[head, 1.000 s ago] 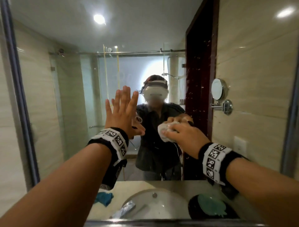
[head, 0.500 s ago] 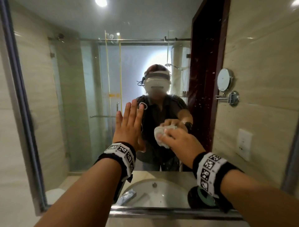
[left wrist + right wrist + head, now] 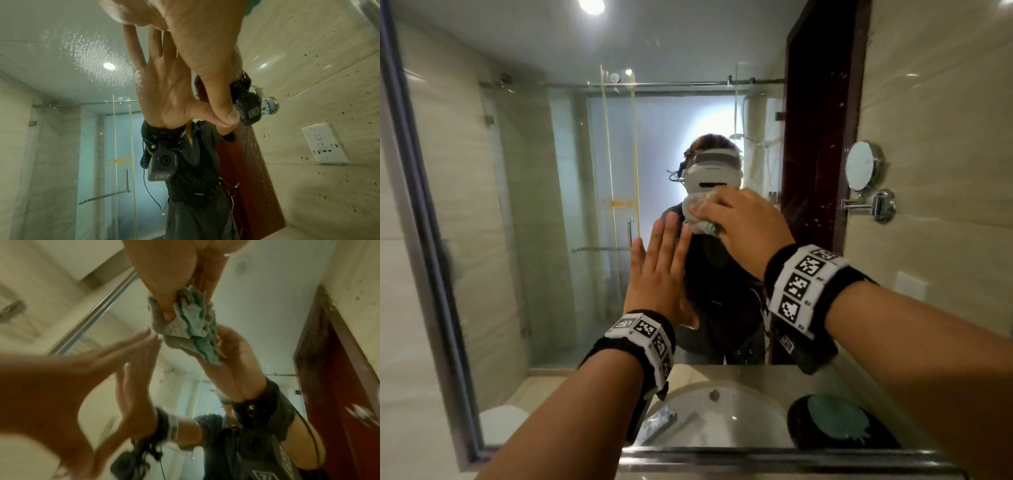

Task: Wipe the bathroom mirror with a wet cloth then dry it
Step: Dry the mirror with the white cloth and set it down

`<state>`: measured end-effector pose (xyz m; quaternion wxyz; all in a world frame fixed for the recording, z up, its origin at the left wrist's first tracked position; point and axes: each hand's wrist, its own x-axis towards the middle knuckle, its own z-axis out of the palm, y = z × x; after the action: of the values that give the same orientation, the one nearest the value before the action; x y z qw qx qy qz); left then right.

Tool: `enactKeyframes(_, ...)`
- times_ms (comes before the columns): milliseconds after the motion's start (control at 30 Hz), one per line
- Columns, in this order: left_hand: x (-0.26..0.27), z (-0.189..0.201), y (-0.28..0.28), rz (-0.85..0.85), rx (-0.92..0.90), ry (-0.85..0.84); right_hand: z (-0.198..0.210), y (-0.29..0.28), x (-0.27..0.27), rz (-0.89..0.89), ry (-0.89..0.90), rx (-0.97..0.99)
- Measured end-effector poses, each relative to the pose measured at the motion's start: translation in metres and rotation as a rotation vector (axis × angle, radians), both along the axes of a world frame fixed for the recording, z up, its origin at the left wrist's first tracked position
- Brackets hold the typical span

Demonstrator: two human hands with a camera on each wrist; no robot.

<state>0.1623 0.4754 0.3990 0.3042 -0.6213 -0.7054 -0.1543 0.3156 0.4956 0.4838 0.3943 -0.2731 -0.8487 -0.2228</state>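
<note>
The bathroom mirror (image 3: 534,205) fills the head view, and fine water droplets (image 3: 88,48) speckle the glass. My left hand (image 3: 661,267) lies flat on the glass with its fingers straight, and its palm's reflection (image 3: 164,91) meets it there. Up and to the right, my right hand (image 3: 743,219) grips a bunched grey and teal cloth (image 3: 698,216) and presses it against the mirror. In the right wrist view my fingers (image 3: 164,280) curl round the cloth (image 3: 185,318), with the left hand (image 3: 61,378) blurred beside it.
The mirror's metal frame runs down the left (image 3: 431,240) and along the bottom (image 3: 756,459). Reflected in the glass are a white sink (image 3: 715,421), a dark dish holding something teal (image 3: 835,425), a round wall mirror (image 3: 863,168) and a glass shower door (image 3: 619,205).
My right hand has carried the cloth up the glass, from chest height to face height of the reflection. The left hand stays flat on the mirror.
</note>
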Motion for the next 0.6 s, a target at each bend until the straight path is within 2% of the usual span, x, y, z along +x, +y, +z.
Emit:
enactKeyframes(67,0.0,0.0,0.0,0.0,0.004,0.005,-0.019,0.003,0.008,0.056,-0.037,0.119)
enactKeyframes(133,0.001,0.0,-0.001,-0.002,-0.002,0.002,-0.051,0.005,0.021,-0.011,-0.116,0.225)
enactKeyframes(200,0.004,0.001,-0.004,-0.004,-0.019,-0.004,-0.083,0.025,0.032,-0.075,-0.215,0.199)
enactKeyframes(233,0.005,0.001,-0.005,-0.005,-0.03,-0.011,-0.091,0.036,0.038,0.004,-0.23,0.195)
enactKeyframes(267,0.006,0.002,-0.005,-0.003,-0.04,-0.017,-0.096,0.048,0.045,0.243,-0.28,0.149)
enactKeyframes(333,0.008,0.002,-0.007,0.006,-0.052,-0.027,-0.098,0.085,0.058,0.793,-0.13,0.094)
enactKeyframes(367,0.009,0.002,-0.007,0.009,-0.055,-0.031,-0.094,0.084,0.061,0.858,-0.138,0.081)
enactKeyframes(433,0.011,0.002,-0.008,0.006,-0.057,-0.043,-0.074,0.052,0.062,0.407,-0.141,0.13)
enactKeyframes(467,0.011,0.002,-0.008,-0.001,-0.057,-0.052,-0.075,0.029,0.05,0.168,-0.122,0.044)
enactKeyframes(500,0.012,0.001,-0.008,-0.009,-0.056,-0.063,-0.069,0.021,0.045,0.009,0.034,-0.003)
enactKeyframes(533,0.012,-0.001,-0.008,-0.017,-0.052,-0.07,-0.067,0.015,0.043,0.009,0.145,-0.036)
enactKeyframes(600,0.012,-0.006,-0.008,-0.032,-0.045,-0.065,-0.068,0.013,0.037,0.057,0.213,0.014)
